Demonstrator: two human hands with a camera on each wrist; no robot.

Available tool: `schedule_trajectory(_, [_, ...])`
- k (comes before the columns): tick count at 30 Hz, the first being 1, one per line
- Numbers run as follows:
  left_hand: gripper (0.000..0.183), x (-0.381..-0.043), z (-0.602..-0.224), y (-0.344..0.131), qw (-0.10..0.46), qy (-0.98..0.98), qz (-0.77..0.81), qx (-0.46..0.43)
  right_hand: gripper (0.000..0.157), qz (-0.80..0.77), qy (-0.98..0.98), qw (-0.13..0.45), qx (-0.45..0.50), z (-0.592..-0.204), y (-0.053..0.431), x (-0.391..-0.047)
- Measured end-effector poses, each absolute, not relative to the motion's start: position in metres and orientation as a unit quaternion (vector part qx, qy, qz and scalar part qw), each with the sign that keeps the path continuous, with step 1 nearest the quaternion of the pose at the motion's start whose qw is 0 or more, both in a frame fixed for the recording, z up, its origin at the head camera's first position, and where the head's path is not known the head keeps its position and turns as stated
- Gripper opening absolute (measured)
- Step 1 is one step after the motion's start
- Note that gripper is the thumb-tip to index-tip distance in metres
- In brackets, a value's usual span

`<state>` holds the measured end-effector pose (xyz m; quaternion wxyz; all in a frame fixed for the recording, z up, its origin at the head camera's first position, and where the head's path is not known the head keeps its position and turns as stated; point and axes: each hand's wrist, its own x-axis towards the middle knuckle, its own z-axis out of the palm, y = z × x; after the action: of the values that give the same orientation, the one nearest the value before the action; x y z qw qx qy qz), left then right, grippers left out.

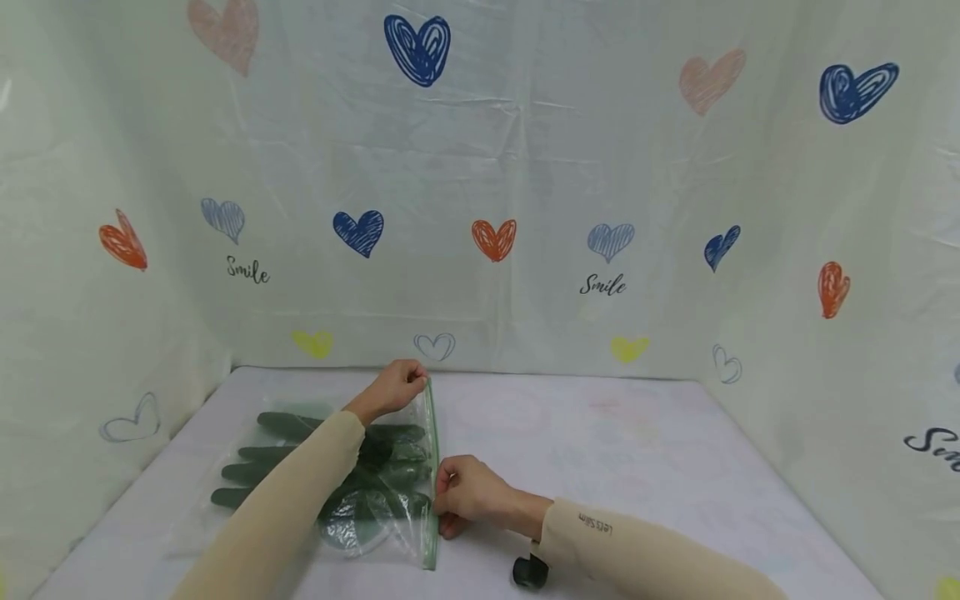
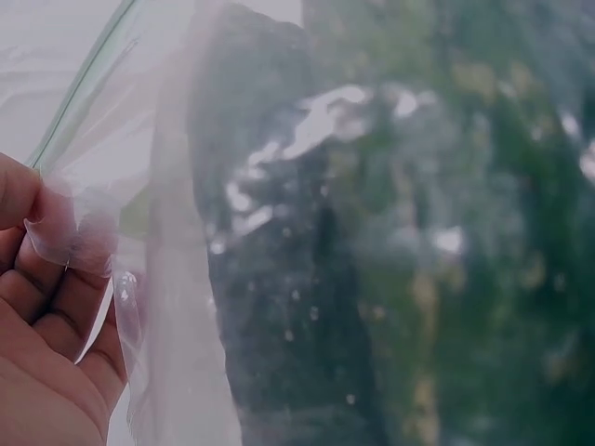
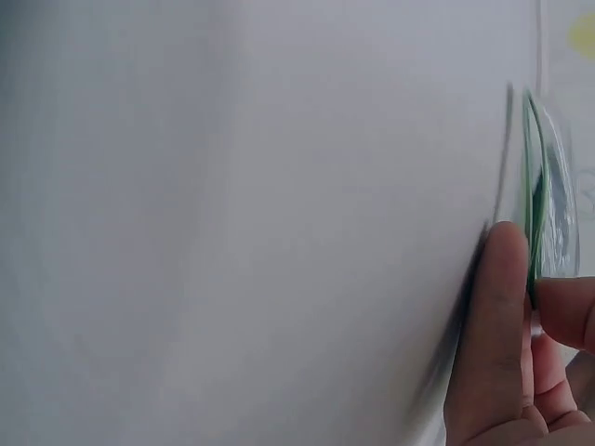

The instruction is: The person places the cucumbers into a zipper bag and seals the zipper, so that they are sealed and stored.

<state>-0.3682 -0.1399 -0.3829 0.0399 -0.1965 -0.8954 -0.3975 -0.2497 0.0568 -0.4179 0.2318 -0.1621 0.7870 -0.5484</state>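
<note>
A clear zip bag (image 1: 408,542) lies on the table with several long dark green cucumbers (image 1: 288,427) inside, side by side. Its green zip strip (image 1: 431,425) faces right. My left hand (image 1: 393,387) pinches the far corner of the bag by the strip; in the left wrist view, thumb and fingers hold the clear plastic (image 2: 70,218). Nearer to me, my right hand (image 1: 476,493) pinches the zip edge between thumb and index finger. Two green zip lines (image 3: 531,186) rise from that pinch in the right wrist view, slightly apart above it. My left forearm covers part of the cucumbers.
A white table (image 1: 600,450) extends to the right of the bag. Pale cloth walls (image 1: 540,192) with printed hearts enclose its back and sides. A small black device (image 1: 530,573) sits under my right wrist, and another black one (image 1: 375,452) is under the left.
</note>
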Motion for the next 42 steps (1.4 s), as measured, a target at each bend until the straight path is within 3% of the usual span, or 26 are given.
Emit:
schedule_trajectory(22, [0.016,-0.366,-0.38,-0.14,0.032,-0.897,-0.399,-0.186,0.018,-0.567,0.748,0.298,-0.174,-0.422,0.06,-0.211])
schedule_trajectory(42, [0.02,-0.364,-0.389,-0.137,0.036,-0.911,-0.38,-0.158,0.011,-0.495,0.785,0.297,-0.224,-0.412,0.079,-0.229])
